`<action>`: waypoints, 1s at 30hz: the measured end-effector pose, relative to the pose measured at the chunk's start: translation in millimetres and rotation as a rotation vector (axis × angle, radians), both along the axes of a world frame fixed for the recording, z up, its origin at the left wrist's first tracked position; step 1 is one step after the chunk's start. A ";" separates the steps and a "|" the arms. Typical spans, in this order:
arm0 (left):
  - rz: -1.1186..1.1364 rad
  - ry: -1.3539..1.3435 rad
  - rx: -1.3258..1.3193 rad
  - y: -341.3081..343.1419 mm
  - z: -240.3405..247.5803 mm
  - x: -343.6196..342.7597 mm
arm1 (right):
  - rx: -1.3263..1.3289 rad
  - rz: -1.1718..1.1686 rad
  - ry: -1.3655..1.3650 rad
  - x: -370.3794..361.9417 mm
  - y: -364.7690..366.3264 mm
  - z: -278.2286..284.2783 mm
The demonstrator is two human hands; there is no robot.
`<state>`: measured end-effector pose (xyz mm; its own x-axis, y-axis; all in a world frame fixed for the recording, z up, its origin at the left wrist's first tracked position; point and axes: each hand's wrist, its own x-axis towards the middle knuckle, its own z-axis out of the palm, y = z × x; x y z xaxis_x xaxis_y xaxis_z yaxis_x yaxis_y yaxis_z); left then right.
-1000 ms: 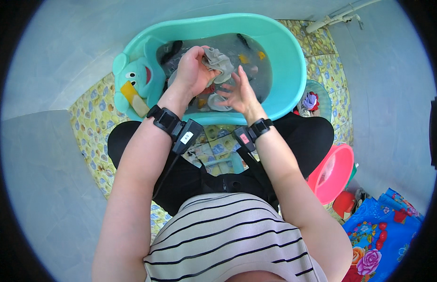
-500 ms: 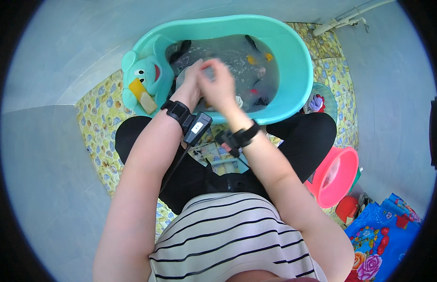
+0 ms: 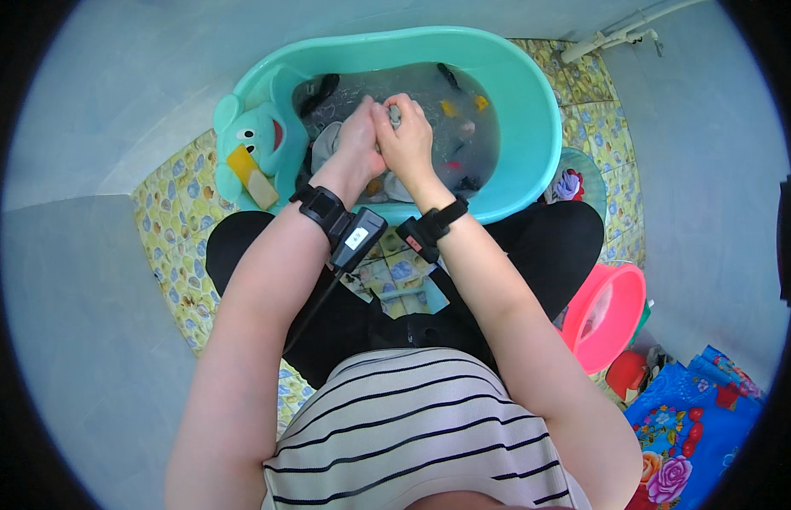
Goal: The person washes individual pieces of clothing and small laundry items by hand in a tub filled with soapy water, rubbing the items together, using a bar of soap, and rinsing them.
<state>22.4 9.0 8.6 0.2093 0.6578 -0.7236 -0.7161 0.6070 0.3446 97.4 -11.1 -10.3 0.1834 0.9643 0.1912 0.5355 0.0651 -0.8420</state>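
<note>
Over the cloudy water of a turquoise baby bathtub [image 3: 532, 127], my two hands are pressed together. My right hand [image 3: 406, 143] is curled round a bunched grey cloth [image 3: 395, 116], of which only a small part shows between the fingers. My left hand [image 3: 357, 143] bears against the same bundle, its fingers partly hidden by the right hand. A larger pale grey cloth [image 3: 326, 144] floats half under water beside my left hand. Dark fabric pieces [image 3: 321, 93] and small yellow bits [image 3: 481, 103] lie in the water around.
A yellow and cream soap bar [image 3: 252, 177] rests on the tub's animal-faced end. To the right stand a round basin with purple and red cloth [image 3: 569, 185], a pink bucket [image 3: 606, 319] and blue flowered fabric [image 3: 697, 425]. A pipe with a tap [image 3: 621, 42] runs along the wall.
My right hand, blurred before, has come to rest against the left, wrapped round the grey cloth. More of the pale cloth in the water shows beside my left hand.
</note>
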 end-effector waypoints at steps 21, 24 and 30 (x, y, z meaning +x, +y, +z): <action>-0.059 -0.358 -0.193 -71.5 -4.0 -24.8 | -0.227 0.456 0.304 49.9 3.4 55.3; 0.045 -0.460 -0.159 -90.9 -16.6 -28.4 | -0.139 0.655 0.291 30.3 -12.7 80.5; 1.071 -2.313 -1.991 -88.7 -41.5 -35.8 | -0.435 0.788 0.743 34.5 -26.9 106.5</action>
